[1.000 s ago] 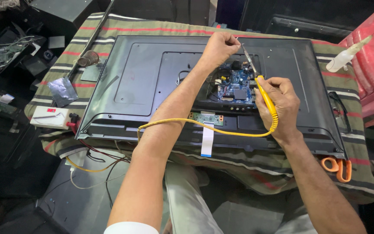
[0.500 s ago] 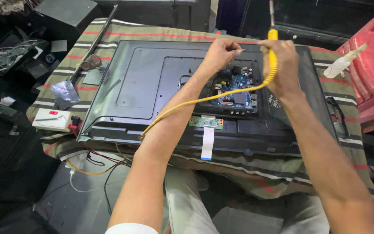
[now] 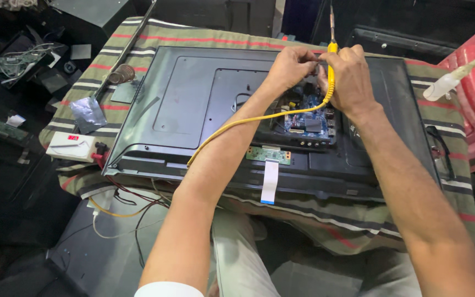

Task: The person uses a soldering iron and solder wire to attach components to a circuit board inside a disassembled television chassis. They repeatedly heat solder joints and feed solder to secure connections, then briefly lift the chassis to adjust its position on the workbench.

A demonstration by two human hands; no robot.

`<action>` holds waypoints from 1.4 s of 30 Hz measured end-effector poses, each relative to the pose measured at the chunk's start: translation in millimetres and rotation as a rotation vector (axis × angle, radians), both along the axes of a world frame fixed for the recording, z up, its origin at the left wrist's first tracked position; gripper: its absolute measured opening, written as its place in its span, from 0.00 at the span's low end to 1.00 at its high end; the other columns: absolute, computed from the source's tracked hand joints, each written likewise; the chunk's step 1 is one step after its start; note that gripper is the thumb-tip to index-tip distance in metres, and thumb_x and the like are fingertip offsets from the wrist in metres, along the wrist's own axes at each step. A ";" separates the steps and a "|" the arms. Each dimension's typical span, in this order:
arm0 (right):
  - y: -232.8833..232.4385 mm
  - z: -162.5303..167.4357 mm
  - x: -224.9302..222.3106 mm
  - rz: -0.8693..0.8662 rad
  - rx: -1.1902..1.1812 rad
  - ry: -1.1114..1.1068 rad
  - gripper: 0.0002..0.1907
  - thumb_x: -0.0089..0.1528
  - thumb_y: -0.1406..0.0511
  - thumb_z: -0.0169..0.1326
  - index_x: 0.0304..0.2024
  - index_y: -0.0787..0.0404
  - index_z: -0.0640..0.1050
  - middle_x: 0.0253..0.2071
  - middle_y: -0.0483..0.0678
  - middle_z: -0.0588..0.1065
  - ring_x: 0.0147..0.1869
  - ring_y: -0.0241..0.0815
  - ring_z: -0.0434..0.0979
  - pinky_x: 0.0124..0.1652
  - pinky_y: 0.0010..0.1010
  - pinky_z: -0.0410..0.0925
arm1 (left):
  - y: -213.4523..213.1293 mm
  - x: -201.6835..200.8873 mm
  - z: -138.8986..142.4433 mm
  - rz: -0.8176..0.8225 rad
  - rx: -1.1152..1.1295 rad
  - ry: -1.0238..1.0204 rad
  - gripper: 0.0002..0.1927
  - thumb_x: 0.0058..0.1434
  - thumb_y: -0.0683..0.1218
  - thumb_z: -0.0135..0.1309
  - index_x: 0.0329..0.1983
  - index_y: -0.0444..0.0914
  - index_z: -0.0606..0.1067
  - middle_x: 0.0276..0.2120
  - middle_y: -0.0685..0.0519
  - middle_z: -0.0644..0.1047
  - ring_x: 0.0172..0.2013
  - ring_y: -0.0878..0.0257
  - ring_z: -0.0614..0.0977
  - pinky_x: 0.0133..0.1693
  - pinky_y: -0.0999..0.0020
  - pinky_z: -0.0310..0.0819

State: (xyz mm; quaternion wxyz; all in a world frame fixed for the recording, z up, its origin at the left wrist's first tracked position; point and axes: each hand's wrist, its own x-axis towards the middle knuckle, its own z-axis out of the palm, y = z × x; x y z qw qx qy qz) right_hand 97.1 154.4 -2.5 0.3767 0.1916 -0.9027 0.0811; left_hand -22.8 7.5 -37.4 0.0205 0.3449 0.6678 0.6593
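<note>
A person's right hand point(image 3: 353, 82), clenched on a yellow soldering iron point(image 3: 331, 58), has lifted it tip-up off the blue circuit board point(image 3: 309, 118); the left hand point(image 3: 292, 66) pinches something small beside it; soldering pauses above the open television back point(image 3: 193, 104).

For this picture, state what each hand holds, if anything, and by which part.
The right hand grips the soldering iron by its yellow handle, tip up. The left hand pinches something too small to tell.

Flat-screen TV point(image 3: 193, 110) face-down on striped cloth; small white box point(image 3: 72, 146) w/ red display at left.
</note>
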 end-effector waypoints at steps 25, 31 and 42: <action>-12.8 -12.2 -6.2 -0.290 0.227 0.052 0.04 0.65 0.69 0.54 0.39 0.63 0.79 0.39 0.56 0.74 0.51 0.54 0.69 0.50 0.41 0.66 | 7.2 23.1 0.7 0.293 -0.110 0.261 0.10 0.54 0.42 0.57 0.39 0.35 0.80 0.27 0.44 0.82 0.28 0.52 0.85 0.33 0.61 0.78; -15.8 -14.4 -5.7 -0.344 0.194 0.070 0.05 0.63 0.67 0.59 0.38 0.63 0.79 0.39 0.57 0.74 0.51 0.55 0.69 0.50 0.43 0.65 | 1.8 17.0 -0.9 0.402 -0.212 0.334 0.08 0.53 0.42 0.60 0.35 0.34 0.79 0.27 0.43 0.81 0.32 0.46 0.83 0.35 0.59 0.77; 33.7 -16.0 3.4 -0.427 -0.025 0.083 0.08 0.71 0.66 0.58 0.36 0.63 0.78 0.36 0.57 0.75 0.43 0.59 0.72 0.45 0.48 0.66 | 8.8 4.6 -9.2 0.277 -0.064 0.186 0.05 0.57 0.40 0.61 0.36 0.33 0.81 0.28 0.46 0.83 0.28 0.59 0.85 0.34 0.65 0.78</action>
